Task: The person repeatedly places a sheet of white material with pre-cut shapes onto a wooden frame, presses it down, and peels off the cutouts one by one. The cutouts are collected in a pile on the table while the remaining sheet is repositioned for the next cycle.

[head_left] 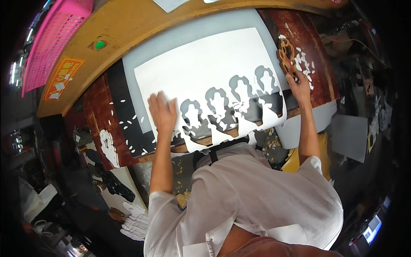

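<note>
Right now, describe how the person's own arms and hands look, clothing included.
Both forearms are bare from the elbow down. The left hand and right hand wear no gloves; no rings or watch can be made out. The sleeves are white, loose, thin cloth, rolled or cut short near the elbows, part of a white collared shirt.

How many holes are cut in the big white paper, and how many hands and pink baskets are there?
Cut-out holes in the white paper: 4
Hands: 2, left hand and right hand
Pink basket: 1
Total: 7
</note>
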`<state>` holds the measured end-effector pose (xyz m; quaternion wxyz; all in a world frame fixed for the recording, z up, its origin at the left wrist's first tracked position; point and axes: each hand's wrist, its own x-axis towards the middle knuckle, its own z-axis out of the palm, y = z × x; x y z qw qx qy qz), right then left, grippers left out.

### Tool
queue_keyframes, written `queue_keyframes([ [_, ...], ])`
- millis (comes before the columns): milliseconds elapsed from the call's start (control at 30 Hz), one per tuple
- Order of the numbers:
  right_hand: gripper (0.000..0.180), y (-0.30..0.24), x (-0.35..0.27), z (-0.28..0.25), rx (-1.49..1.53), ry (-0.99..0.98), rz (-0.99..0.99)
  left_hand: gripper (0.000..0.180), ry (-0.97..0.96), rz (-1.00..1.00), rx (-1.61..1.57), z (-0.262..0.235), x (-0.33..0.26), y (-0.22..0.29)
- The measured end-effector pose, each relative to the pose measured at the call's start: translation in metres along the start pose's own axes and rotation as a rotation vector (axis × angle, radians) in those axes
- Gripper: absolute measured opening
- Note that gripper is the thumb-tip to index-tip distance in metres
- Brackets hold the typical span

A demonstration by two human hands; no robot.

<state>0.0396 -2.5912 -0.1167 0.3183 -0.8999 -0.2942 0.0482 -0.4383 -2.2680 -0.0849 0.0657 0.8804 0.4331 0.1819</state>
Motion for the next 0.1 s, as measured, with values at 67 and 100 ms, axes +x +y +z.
queue_keyframes([
  [67, 0.072, 0.002, 0.036, 0.01, -0.093, -0.076, -0.009, 0.076, -0.028, -0.163, 0.247, 0.037, 0.05, -0.002],
  [100, 0.079, 0.0, 0.05, 0.016, -0.08, -0.151, 0.022, 0.088, -0.099, -0.279, 0.387, 0.056, 0.069, -0.001],
])
